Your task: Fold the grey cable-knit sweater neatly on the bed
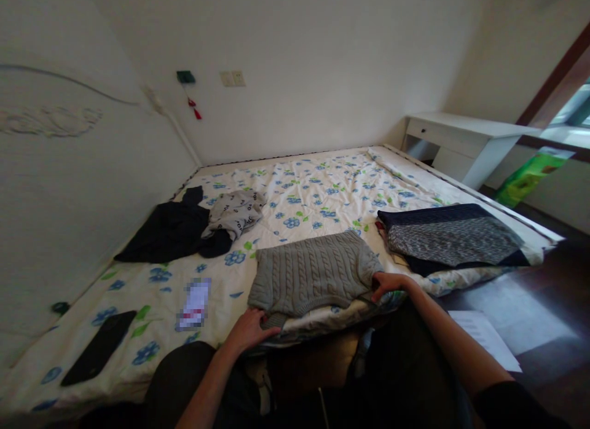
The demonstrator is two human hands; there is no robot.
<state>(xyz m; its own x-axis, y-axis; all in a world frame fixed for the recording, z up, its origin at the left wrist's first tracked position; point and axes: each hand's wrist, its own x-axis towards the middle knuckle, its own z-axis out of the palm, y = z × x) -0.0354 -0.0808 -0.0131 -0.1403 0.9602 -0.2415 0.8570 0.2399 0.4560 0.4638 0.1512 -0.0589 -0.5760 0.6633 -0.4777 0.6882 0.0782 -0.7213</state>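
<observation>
A grey cable-knit sweater (pixel 311 272) lies spread at the near edge of the bed, its ribbed edge towards me. At its near left corner, my left hand (pixel 253 327) has its fingers closed on the knit, the thumb pointing right over a ribbed bit. The right corner is pinched by my right hand (pixel 389 286), beside the bunched sleeve. To the right of the sweater rests a stack of folded knitwear (pixel 452 235), navy and speckled grey on top.
On the left of the flowered bed sheet (pixel 295 201) lie a black garment (pixel 166 229) and a grey printed garment (pixel 235 214). Nearer me are a black phone (pixel 99 349) and a blurred-out card (pixel 193 303). A white desk (pixel 461 140) stands far right; paper (pixel 483 340) lies below the bed edge.
</observation>
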